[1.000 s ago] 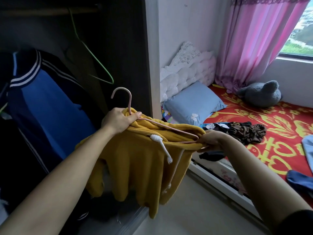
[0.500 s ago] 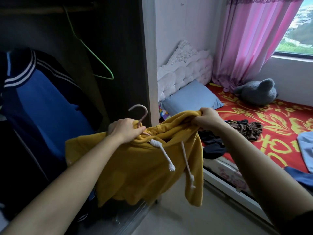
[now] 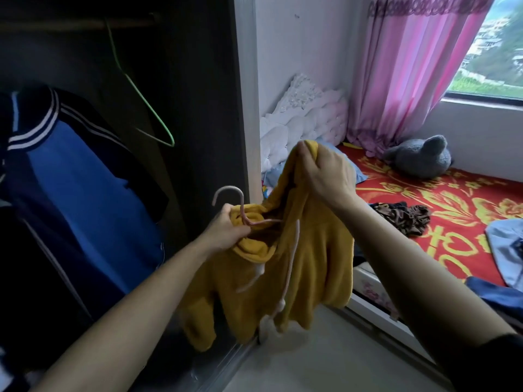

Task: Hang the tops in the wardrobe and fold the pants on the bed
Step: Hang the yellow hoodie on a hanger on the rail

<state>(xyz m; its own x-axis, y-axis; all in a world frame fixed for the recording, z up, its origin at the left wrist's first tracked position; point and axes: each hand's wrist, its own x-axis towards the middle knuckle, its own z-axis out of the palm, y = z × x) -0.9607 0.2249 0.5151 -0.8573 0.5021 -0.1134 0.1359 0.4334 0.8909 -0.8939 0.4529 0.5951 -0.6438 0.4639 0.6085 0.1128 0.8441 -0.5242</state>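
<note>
shows yellow hoodie (image 3: 311, 264) in mid-air before the open wardrobe (image 3: 198, 80), just beside the bed (image 3: 441, 213); grips pink hanger (image 3: 229, 188) neck and collar together in the curled left hand (image 3: 226, 230); pinches a bunched fold of fabric in the closed right hand (image 3: 325, 176), higher and rightward; leaves hook free, pointing up; places rail (image 3: 85, 24) above and left of both hands, nearer the left; probably calls for a lift up and leftward.
</note>
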